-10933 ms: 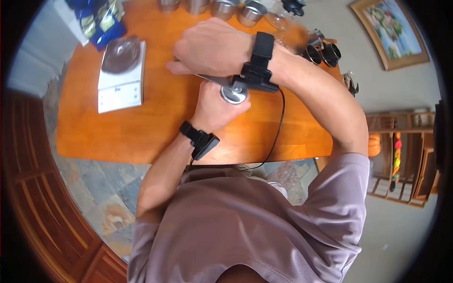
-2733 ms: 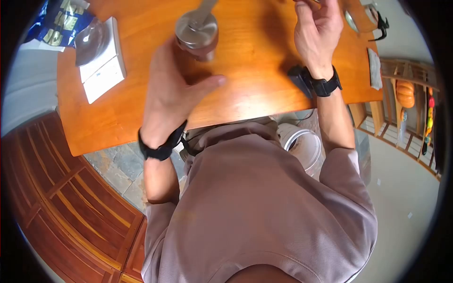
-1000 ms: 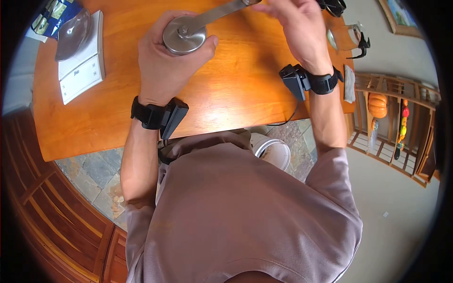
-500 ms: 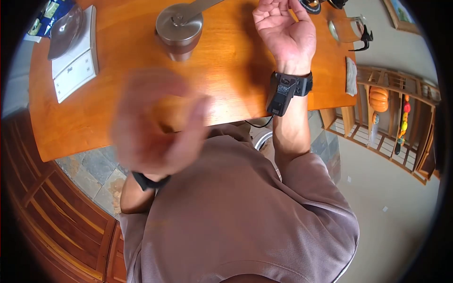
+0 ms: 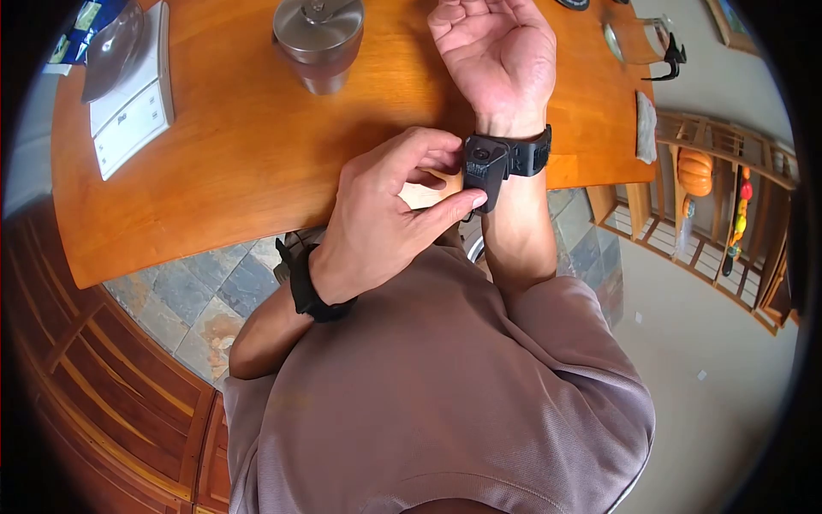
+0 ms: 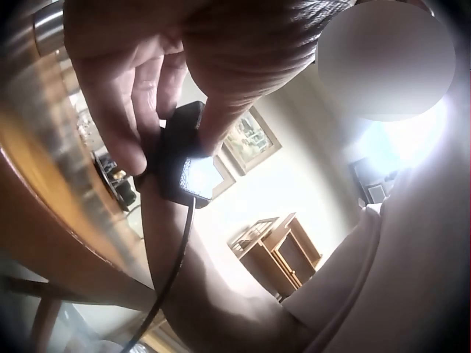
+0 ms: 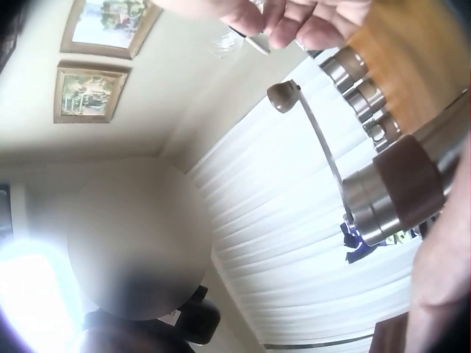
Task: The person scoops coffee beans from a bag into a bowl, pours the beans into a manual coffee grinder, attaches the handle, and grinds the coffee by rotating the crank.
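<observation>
My left hand pinches a small black camera strapped to my right wrist, thumb on one side and fingers on the other. The left wrist view shows the same wrist camera between thumb and fingertips, with a cable hanging from it. Palm up, my right hand lies over the table with relaxed fingers and nothing in it. A steel hand coffee grinder with a brown band stands upright to the left of it, untouched. Its crank and knob show in the right wrist view.
On the left of the wooden table a white scale bears a dark translucent dish, beside a blue bag. A glass pot and grey cloth lie at the right edge. Metal canisters stand farther back.
My left hand has let go of the grinder and come over to the right wrist's camera. My right hand has left the crank and turned palm up.
</observation>
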`<state>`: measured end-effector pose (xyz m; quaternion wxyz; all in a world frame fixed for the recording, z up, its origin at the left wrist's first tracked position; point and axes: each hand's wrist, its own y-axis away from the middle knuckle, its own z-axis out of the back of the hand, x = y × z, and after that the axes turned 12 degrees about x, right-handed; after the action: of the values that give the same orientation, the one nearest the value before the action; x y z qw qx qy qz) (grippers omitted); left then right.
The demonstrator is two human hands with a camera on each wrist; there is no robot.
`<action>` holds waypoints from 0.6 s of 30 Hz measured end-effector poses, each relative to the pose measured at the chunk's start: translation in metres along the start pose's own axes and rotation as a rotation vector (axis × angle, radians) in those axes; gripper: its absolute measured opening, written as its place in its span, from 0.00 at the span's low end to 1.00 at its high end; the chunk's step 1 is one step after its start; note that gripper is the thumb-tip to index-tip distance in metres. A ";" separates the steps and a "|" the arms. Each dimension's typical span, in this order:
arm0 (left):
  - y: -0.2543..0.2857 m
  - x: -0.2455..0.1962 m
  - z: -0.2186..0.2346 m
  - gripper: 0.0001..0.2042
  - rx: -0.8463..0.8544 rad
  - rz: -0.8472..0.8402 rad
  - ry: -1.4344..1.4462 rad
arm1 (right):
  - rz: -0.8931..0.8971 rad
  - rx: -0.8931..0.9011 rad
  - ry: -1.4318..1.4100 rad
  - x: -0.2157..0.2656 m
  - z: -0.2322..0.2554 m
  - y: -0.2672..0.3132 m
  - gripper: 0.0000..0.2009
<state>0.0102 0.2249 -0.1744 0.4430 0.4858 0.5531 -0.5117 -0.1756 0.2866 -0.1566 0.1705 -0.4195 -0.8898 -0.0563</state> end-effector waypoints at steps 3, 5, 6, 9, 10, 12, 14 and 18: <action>0.000 0.001 -0.005 0.16 -0.051 0.038 0.258 | -0.025 0.019 -0.001 -0.002 0.002 -0.003 0.10; 0.002 0.003 -0.006 0.16 -0.063 0.114 0.439 | -0.040 -0.037 -0.016 -0.004 0.012 -0.002 0.10; 0.002 0.006 -0.006 0.16 -0.054 0.125 0.428 | -0.055 -0.083 -0.027 -0.005 0.016 -0.002 0.09; 0.005 0.007 -0.005 0.17 -0.020 0.152 0.396 | -0.028 -0.090 0.030 -0.004 0.024 0.002 0.09; 0.006 0.007 -0.004 0.18 0.007 0.163 0.370 | -0.030 -0.093 0.031 -0.004 0.024 0.002 0.09; 0.009 0.006 -0.007 0.19 -0.012 0.151 0.287 | 0.061 -0.060 0.106 -0.003 0.021 0.004 0.08; 0.011 0.004 -0.007 0.19 -0.031 0.129 0.194 | 0.109 -0.005 0.142 -0.002 0.008 0.006 0.08; 0.015 0.000 -0.008 0.24 -0.085 -0.030 -0.086 | 0.228 0.071 0.187 -0.003 -0.020 0.015 0.08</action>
<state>0.0250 0.2334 -0.1760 0.4789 0.4357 0.5619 -0.5148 -0.1574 0.2893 -0.1394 0.2728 -0.5045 -0.8180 -0.0437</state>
